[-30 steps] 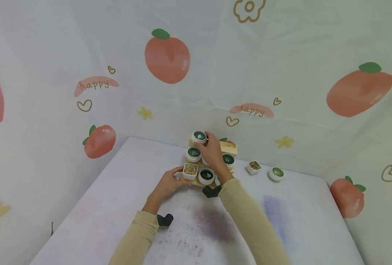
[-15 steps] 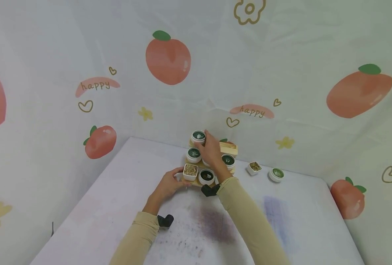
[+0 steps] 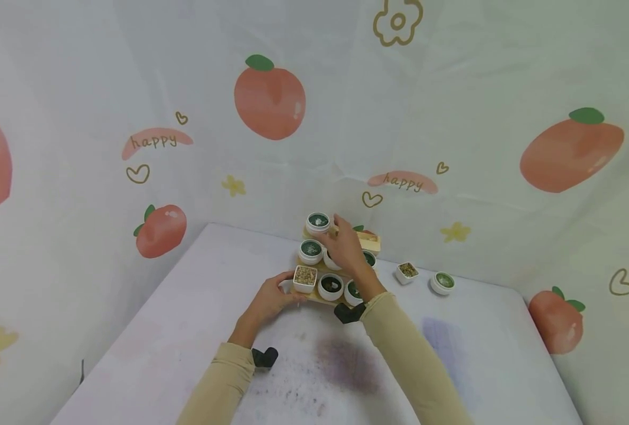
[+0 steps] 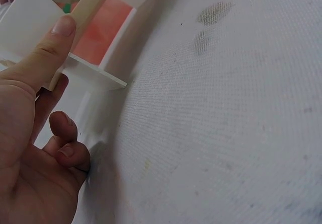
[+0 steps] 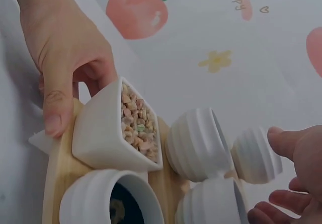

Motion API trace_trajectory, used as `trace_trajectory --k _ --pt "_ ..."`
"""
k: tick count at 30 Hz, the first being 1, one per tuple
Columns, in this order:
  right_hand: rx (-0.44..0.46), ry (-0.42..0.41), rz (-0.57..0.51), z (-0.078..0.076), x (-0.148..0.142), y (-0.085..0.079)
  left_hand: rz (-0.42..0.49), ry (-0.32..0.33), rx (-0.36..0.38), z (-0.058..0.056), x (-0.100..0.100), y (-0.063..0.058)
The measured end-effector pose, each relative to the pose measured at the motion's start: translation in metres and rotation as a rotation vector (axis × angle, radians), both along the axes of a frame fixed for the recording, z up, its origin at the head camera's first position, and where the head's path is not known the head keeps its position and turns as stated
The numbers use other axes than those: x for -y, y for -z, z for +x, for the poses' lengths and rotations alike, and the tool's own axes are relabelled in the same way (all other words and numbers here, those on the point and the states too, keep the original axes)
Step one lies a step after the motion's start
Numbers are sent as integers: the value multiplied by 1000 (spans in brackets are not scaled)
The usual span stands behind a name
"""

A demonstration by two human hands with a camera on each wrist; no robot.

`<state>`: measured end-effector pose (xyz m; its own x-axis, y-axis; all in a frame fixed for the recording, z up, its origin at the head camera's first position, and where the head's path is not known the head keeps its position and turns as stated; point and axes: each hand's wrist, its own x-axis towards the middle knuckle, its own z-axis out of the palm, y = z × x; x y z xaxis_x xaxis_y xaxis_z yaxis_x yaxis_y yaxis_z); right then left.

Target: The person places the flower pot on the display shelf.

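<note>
In the head view a tiered wooden stand [image 3: 322,300] carries several small white pots. My left hand [image 3: 269,298] pinches its front left corner; the left wrist view shows the thumb [image 4: 48,53] over the wooden shelf edge [image 4: 93,5]. Beside that hand sits a square pot [image 5: 98,131] of tan gravel. A round pot [image 3: 318,222] with a dark green top stands on the highest tier. My right hand [image 3: 348,251] is at its right side, fingers spread apart, with the thumb close to the pot's rim in the right wrist view.
To the right of the stand, a small square gravel pot [image 3: 407,272] and a round green-topped pot [image 3: 443,283] stand on the white table. A pale wooden box [image 3: 370,242] sits behind the right hand. A fruit-printed cloth [image 3: 271,171] hangs directly behind.
The right hand has loosened from the top round pot and drawn back slightly to the right, uncovering more of the lower pots. The left hand keeps its grip on the stand.
</note>
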<state>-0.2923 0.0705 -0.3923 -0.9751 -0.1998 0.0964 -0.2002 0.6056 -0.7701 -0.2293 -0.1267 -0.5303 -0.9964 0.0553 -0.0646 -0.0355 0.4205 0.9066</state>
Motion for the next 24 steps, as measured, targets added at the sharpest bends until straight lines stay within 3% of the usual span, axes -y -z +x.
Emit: trace_trajectory --k 5,15,24 --pt "-22 -3 -8 6 -16 2 -4 0 -7 0 1 1" --pt "-108 72 -56 17 -51 1 -13 1 -6 0 0 2" --pt "-119 149 -71 21 -87 15 -12 -8 9 -2 -1 2"
